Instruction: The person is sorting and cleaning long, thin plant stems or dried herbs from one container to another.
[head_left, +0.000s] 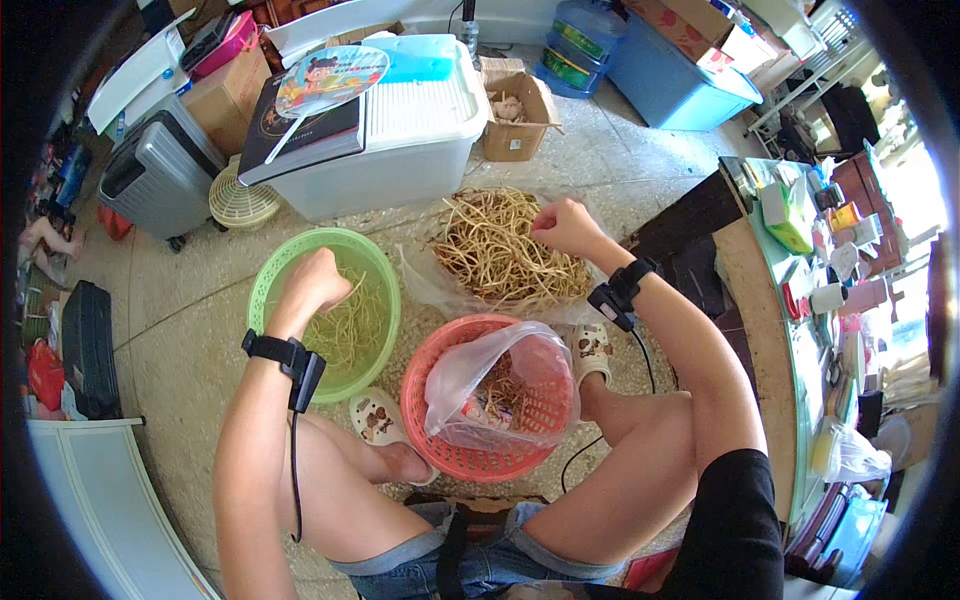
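My left hand (315, 280) is curled over a green plastic basin (330, 237), its fingers bent out of sight. Pale stringy roots (349, 334) lie in water in that basin. At the right edge of a heap of long yellowish roots (502, 255), my right hand (571, 226) hovers with fingertips drawn together. Whether either hand has a root in it cannot be made out. The heap rests on a clear plastic bag (431, 291). Between my feet stands a red plastic basket (417, 409), lined with a clear bag (461, 371) holding brown root scraps (501, 394).
A lidded storage box (375, 184) with a hand fan (334, 81) on it stands ahead. A small carton (517, 139) sits beside it. To the right runs a cluttered glass-topped desk (787, 300); at left are a grey suitcase (161, 176) and a black case (90, 349).
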